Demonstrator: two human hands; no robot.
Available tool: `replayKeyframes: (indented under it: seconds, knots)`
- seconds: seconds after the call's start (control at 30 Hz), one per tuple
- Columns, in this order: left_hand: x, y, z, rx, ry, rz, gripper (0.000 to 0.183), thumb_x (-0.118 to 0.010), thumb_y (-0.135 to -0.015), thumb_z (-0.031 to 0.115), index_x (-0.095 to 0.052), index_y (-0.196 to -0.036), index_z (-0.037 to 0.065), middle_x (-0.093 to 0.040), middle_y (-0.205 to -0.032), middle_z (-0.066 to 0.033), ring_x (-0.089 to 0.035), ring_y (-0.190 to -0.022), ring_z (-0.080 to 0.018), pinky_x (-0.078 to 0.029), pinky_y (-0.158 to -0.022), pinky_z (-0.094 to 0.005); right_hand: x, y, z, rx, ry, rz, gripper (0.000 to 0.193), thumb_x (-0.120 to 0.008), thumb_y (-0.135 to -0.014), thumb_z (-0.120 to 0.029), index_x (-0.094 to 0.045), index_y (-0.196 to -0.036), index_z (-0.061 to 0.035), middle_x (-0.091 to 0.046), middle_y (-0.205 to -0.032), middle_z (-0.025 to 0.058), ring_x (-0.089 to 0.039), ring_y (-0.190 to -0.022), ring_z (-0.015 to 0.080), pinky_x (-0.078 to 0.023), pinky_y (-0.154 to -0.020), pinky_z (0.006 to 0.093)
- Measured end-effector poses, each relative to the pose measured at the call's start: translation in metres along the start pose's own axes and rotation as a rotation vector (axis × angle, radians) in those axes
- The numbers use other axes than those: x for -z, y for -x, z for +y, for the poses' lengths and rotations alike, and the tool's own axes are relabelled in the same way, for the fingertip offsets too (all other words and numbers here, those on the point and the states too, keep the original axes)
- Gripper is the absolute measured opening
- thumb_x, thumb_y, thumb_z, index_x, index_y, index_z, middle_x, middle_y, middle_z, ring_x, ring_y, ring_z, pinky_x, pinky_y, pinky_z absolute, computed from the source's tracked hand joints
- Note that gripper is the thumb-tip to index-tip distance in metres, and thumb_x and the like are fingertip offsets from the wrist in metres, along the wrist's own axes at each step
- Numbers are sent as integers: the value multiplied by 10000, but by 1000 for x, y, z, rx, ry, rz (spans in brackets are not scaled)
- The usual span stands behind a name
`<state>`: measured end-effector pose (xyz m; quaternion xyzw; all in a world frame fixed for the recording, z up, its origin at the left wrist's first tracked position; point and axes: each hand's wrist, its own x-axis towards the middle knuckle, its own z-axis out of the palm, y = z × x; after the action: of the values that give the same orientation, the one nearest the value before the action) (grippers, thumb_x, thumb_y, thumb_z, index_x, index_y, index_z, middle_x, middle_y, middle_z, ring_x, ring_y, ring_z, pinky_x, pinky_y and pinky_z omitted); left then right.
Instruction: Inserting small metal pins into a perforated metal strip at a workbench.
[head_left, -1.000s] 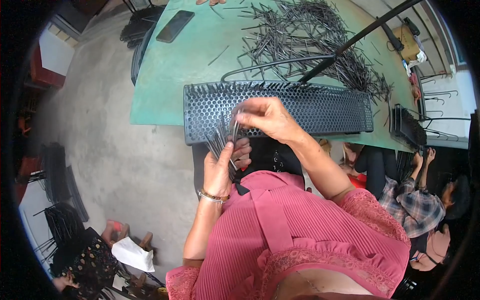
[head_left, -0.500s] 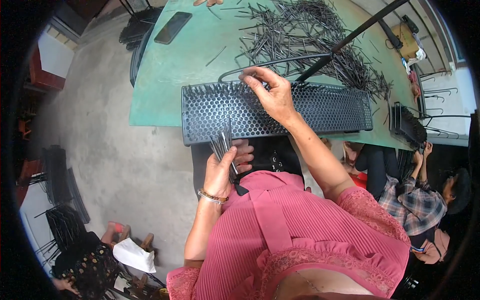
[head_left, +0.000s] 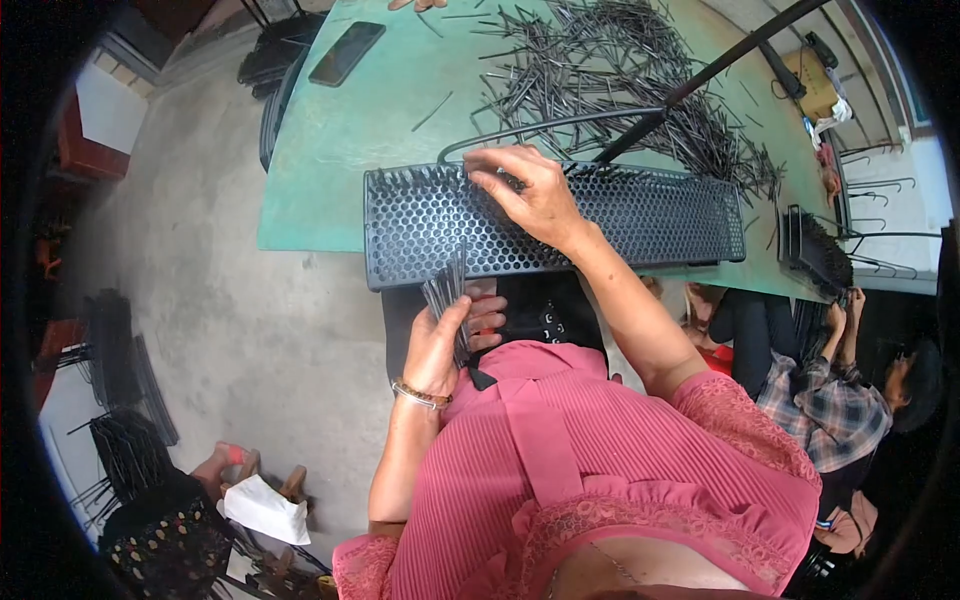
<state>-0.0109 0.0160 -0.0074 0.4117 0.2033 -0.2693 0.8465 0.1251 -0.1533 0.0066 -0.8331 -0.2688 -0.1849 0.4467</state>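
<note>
A long black panel (head_left: 650,222) full of round holes lies across the table's near edge, with dark strips standing in the holes along its far side. My left hand (head_left: 435,342), a beaded bracelet at its wrist, is closed round a bundle of thin dark strips (head_left: 447,285) just below the panel. Over the panel's far row, left of its middle, my right hand (head_left: 530,192) has thumb and forefinger pinched together. What sits between those fingertips is too small to make out. A black metal rod frame (head_left: 560,123) rises behind the panel.
A big heap of dark strips (head_left: 600,80) spreads over the green table (head_left: 320,190), and a phone (head_left: 347,54) lies at its far left. On the right, a person in a plaid shirt (head_left: 835,410) handles a similar black piece (head_left: 818,250). Another person (head_left: 165,530) sits lower left.
My right hand has shifted slightly left along the panel's far row, its fingers still pinched. The left hand with its bundle has barely moved.
</note>
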Motion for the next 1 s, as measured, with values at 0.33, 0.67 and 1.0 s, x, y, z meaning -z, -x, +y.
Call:
replayKeyframes:
  seconds: [0.33, 0.67, 1.0]
  knots:
    - [-3, 5, 4, -98, 13, -37, 357, -516, -947, 247, -504, -1154, -44, -619, -1078, -209, -633, -897, -222, -558, -712, -325, 4, 3, -24, -145, -132, 9, 150, -649, -813, -49, -673, -952, 1, -665, -897, 100, -623, -797, 176, -489, -700, 274]
    - [2, 15, 20, -213, -29, -7, 347, -539, -936, 216, -506, -1169, -39, -632, -1068, -191, -651, -863, -208, -566, -664, -301, -19, 12, -54, -696, -669, -436, 211, -677, -848, -178, -670, -895, 28, -628, -763, 4, -534, -700, 53, -444, -613, 219]
    - [25, 23, 22, -308, 39, 154, 318, -553, -927, 204, -520, -1137, -32, -656, -1000, -195, -638, -717, -165, -533, -553, -260, -34, -29, -56, -573, -571, -273, 218, -641, -857, -171, -661, -873, 45, -640, -747, 9, -545, -676, 51, -452, -610, 217]
